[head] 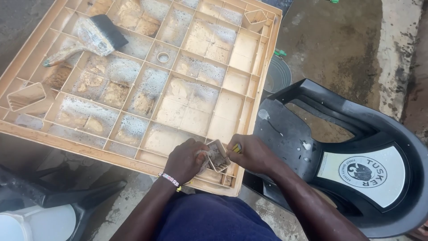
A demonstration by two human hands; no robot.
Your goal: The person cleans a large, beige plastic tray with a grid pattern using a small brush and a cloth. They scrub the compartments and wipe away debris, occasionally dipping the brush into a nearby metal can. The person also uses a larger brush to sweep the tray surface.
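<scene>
Head view: I look down at a big tan plastic mould tray (249, 129) full of little boxes; it is wet and dirty with soapy foam and brown mud; my left hand (185, 159) and my right hand (252, 153) are both at the near corner of the tray; between them is a small loose corner piece (218, 156), tan like the tray and muddy inside; my left hand is curled tight around its left side, with something grey and crumpled pressed under my fingers, too hidden to name; my right hand pinches its right edge, and a small yellow thing (236, 147) peeks out between those fingers; I cannot tell what it is; a bead bracelet (170, 179) sits on my left wrist; a wide paintbrush (91, 36) with black bristles and a messy handle lies in the far left part of the tray, well away from my hands; a small ring (163, 57) lies in a box near the middle of the tray; a black plastic chair (356, 147) stands just right of the tray; a grey metal bucket (277, 76) peeks out behind the tray's right edge; my blue shorts (209, 221) are below the tray's near corner.
</scene>
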